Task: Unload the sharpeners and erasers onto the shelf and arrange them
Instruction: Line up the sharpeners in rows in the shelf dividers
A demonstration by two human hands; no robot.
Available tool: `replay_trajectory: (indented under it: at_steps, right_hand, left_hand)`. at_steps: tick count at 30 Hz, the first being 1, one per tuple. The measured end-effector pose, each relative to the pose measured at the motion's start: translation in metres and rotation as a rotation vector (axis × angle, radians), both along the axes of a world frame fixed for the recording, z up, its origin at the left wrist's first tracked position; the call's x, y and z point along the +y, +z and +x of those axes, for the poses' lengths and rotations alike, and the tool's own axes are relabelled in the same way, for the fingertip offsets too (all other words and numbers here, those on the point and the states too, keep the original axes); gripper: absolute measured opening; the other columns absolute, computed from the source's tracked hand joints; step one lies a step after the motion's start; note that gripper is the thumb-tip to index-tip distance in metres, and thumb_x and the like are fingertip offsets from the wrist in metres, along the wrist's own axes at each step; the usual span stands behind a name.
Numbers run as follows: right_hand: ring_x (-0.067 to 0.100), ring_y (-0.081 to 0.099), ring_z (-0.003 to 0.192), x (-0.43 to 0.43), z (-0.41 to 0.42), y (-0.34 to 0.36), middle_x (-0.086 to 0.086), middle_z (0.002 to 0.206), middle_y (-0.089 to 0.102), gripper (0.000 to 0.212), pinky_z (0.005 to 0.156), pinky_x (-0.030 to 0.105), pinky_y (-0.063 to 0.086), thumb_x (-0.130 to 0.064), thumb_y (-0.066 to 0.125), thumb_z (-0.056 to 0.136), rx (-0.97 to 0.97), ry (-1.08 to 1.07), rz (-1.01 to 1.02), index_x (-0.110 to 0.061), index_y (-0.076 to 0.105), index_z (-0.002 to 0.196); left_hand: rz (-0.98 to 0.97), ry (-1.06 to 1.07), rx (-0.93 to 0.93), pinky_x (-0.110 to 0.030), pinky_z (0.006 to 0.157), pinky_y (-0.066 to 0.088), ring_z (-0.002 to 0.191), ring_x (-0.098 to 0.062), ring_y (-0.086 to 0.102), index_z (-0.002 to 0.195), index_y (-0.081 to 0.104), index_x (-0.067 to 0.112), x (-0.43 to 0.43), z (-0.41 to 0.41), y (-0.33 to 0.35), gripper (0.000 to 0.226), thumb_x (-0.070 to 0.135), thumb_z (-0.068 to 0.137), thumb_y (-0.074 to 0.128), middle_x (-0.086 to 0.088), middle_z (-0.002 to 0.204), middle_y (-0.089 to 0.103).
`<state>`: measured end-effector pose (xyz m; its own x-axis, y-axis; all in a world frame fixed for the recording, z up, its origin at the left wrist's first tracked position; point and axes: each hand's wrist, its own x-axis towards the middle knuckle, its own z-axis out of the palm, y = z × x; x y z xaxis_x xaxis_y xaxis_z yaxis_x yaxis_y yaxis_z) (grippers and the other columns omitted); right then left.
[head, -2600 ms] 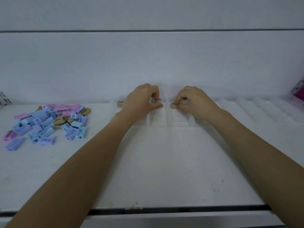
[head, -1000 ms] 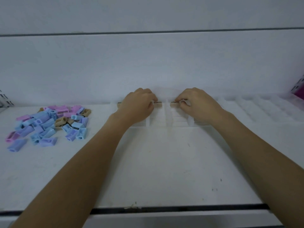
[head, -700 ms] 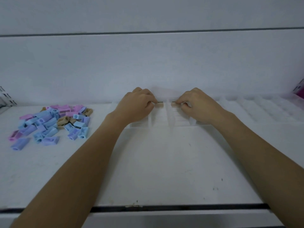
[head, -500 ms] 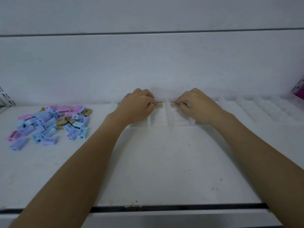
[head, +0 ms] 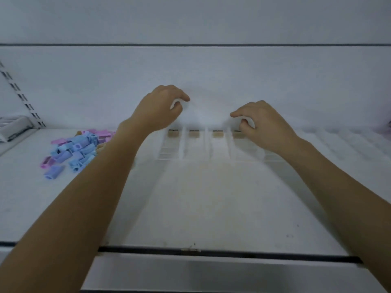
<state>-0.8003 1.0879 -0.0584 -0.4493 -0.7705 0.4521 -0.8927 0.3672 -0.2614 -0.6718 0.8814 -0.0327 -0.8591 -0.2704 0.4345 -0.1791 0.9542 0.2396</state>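
Both hands lift clear, leaving a back row of sharpeners set

Half a second ago the left hand [head: 160, 108] and right hand [head: 262, 123] were down at the back of the clear divider lanes [head: 182, 144]; now both hover above, fingers loosely curled, holding nothing. This batch looks placed, so the loose pile [head: 72, 151] on the left of the shelf [head: 211, 208] is likely next. Count: four tan sharpeners [head: 193, 133], one per lane; the blue, purple and pink pile is too jumbled to count; no erasers I can make out
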Motion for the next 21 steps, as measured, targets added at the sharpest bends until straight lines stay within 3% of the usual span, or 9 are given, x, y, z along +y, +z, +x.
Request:
replay_trajectory:
  at_steps: [5,10,15,21]
  right_hand:
    - [0.022,0.042,0.118,-0.043,0.034,0.01,0.003,0.127,0.053,0.036,0.099,0.033,0.035,-0.013,0.045,0.09,0.061,0.164,0.182,-0.016,0.054,0.125]
    - [0.016,0.042,0.119,-0.103,0.085,0.02,-0.001,0.128,0.048,0.038,0.096,0.03,0.037,-0.018,0.047,0.09,0.033,0.293,0.237,-0.023,0.05,0.128]
    - [0.016,0.049,0.109,-0.157,0.121,0.016,0.002,0.124,0.052,0.035,0.088,0.03,0.039,-0.022,0.048,0.092,0.006,0.289,0.278,-0.021,0.051,0.126]
    - [0.019,0.051,0.103,-0.203,0.157,0.008,0.005,0.119,0.054,0.032,0.085,0.03,0.04,-0.024,0.051,0.091,-0.083,0.269,0.302,-0.018,0.054,0.122]
  left_hand:
    - [-0.069,0.03,-0.096,-0.031,0.098,0.034,0.115,-0.021,0.048,0.119,0.058,0.016,-0.04,0.043,0.018,0.03,0.01,0.092,0.046,-0.006,0.126,0.056]
    - [-0.037,0.083,-0.167,-0.023,0.088,0.035,0.104,-0.016,0.054,0.117,0.06,0.015,-0.079,0.101,0.026,0.03,0.005,0.09,0.051,-0.005,0.12,0.059]
    - [0.043,0.098,-0.267,-0.02,0.082,0.037,0.092,-0.013,0.057,0.113,0.061,0.012,-0.121,0.152,0.029,0.028,0.002,0.088,0.055,-0.006,0.115,0.062]
    - [0.064,0.117,-0.498,-0.022,0.081,0.039,0.094,-0.014,0.056,0.114,0.059,0.015,-0.168,0.184,0.01,0.029,0.011,0.086,0.062,-0.004,0.117,0.06]
